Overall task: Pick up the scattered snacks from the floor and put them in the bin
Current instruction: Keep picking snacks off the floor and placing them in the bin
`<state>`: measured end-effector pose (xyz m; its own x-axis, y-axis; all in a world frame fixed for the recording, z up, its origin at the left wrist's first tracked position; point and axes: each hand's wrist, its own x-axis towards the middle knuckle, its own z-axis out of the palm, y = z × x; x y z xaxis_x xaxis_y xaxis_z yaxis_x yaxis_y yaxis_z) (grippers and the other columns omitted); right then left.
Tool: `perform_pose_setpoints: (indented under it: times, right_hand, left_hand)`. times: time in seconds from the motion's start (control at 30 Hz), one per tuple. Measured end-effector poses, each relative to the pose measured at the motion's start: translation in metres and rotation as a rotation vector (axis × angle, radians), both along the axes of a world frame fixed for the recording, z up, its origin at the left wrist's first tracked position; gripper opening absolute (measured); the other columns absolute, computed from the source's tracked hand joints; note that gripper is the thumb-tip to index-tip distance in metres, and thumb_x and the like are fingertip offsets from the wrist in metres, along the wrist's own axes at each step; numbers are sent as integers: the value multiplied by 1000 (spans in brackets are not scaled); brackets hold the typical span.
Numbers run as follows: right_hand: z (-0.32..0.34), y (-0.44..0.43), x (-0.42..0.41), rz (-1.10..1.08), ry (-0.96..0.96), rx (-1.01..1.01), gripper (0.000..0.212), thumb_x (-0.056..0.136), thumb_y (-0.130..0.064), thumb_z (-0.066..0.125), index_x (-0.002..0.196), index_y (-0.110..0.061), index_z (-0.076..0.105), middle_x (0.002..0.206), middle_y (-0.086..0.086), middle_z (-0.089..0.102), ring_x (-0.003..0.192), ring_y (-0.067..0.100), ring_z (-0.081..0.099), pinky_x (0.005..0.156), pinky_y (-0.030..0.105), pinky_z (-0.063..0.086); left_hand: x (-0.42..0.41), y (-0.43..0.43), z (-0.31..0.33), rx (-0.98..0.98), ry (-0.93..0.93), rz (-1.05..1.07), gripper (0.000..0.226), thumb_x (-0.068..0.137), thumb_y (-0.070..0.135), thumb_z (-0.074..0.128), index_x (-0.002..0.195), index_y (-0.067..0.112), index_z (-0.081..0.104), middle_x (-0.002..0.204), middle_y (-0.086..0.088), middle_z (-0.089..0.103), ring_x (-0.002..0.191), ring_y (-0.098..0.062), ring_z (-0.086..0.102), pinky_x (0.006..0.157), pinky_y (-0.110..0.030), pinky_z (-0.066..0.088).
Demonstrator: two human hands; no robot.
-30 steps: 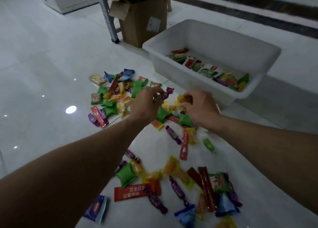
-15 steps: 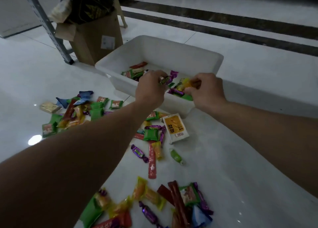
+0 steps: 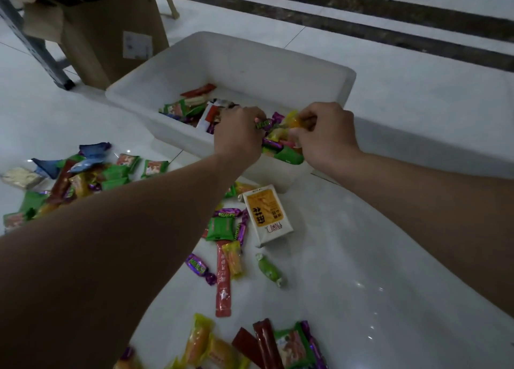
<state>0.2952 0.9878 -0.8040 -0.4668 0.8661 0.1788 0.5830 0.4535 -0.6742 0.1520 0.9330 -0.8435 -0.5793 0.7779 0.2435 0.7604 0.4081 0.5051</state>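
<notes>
A white plastic bin (image 3: pixel 250 59) stands on the floor with several wrapped snacks inside. Both my hands hover over its near right corner. My left hand (image 3: pixel 239 133) grips a purple wrapped candy (image 3: pixel 265 123). My right hand (image 3: pixel 325 133) pinches a yellow wrapped candy (image 3: pixel 293 121). Many snacks lie scattered on the white floor: a white and orange packet (image 3: pixel 268 215) just in front of the bin, a green packet (image 3: pixel 221 228), a long red stick (image 3: pixel 223 281), a green candy (image 3: pixel 269 270), a pile at the left (image 3: pixel 83 174) and another at the bottom (image 3: pixel 264 343).
A brown cardboard box (image 3: pixel 111 34) stands behind the bin at the left, next to a grey metal leg (image 3: pixel 36 46). Dark stripes (image 3: pixel 361 15) cross the tiled floor at the back. Bare glossy floor (image 3: pixel 389 257) lies at the right.
Both hands rose from the snack pile on the floor and moved over the bin, each carrying candy. The view shifted closer to the bin.
</notes>
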Motion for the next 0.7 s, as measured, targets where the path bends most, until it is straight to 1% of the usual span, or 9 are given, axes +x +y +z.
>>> perform_pose_setpoints:
  times: [0.13, 0.23, 0.33, 0.4, 0.47, 0.53, 0.6, 0.63, 0.7]
  right_hand:
    - [-8, 7, -7, -10, 5, -4, 28, 81, -18, 75, 107, -10, 68, 105, 10, 67, 97, 23, 62, 89, 35, 52]
    - [-14, 6, -13, 13, 1, -4, 25, 82, -18, 74, 105, -11, 68, 104, 8, 67, 97, 22, 62, 87, 33, 51]
    - [-21, 1, -15, 31, -42, 10, 20, 86, -18, 69, 105, -13, 69, 108, 8, 67, 102, 23, 60, 86, 29, 49]
    - [-21, -8, -14, 51, -79, 32, 24, 88, -18, 65, 112, -14, 67, 115, 7, 65, 106, 23, 59, 85, 27, 45]
    - [-18, -20, -15, 112, -114, 56, 31, 89, -22, 63, 119, -14, 64, 120, 6, 61, 111, 24, 55, 89, 30, 44]
    - [-12, -36, -19, 195, -141, 70, 38, 90, -26, 61, 126, -14, 60, 123, 6, 58, 115, 25, 51, 96, 35, 44]
    - [-5, -56, -24, 263, -167, 84, 41, 90, -29, 61, 129, -16, 57, 127, 6, 56, 117, 25, 51, 97, 36, 43]
    - [-2, -65, -27, 295, -174, 86, 42, 91, -30, 60, 130, -16, 55, 128, 5, 55, 117, 24, 50, 97, 35, 42]
    - [2, -90, -34, 387, -182, 76, 47, 92, -32, 59, 135, -17, 51, 134, 4, 51, 122, 23, 47, 100, 36, 40]
  left_hand:
    - [-6, 0, -10, -15, 21, -15, 31, 88, 29, 64, 119, 24, 64, 123, -4, 61, 120, -25, 51, 96, -42, 44]
    - [-7, -9, -10, -5, 60, -10, 31, 89, 30, 62, 119, 22, 64, 125, -5, 59, 119, -26, 49, 94, -39, 43]
    - [-10, -21, -3, 23, 43, 10, 31, 88, 31, 64, 117, 21, 65, 123, -6, 60, 115, -27, 50, 91, -40, 43]
    - [-13, -35, 3, 43, 39, 17, 32, 86, 32, 64, 116, 21, 65, 119, -6, 63, 109, -27, 55, 88, -40, 47]
    - [-17, -52, 12, 64, 29, 32, 35, 85, 34, 64, 117, 21, 65, 117, -6, 64, 106, -27, 56, 86, -38, 47]
    - [-21, -74, 21, 61, 19, 60, 36, 86, 35, 64, 119, 21, 63, 120, -6, 63, 110, -27, 55, 86, -35, 44]
    - [-25, -99, 30, 38, 14, 107, 40, 87, 37, 64, 123, 22, 61, 127, -5, 60, 113, -26, 54, 90, -33, 42]
    - [-26, -112, 34, 35, 1, 133, 41, 87, 38, 64, 125, 23, 60, 129, -5, 58, 112, -26, 56, 92, -33, 43]
    - [-30, -145, 40, 36, -24, 188, 43, 86, 40, 64, 126, 25, 58, 131, -4, 57, 104, -26, 61, 92, -36, 47]
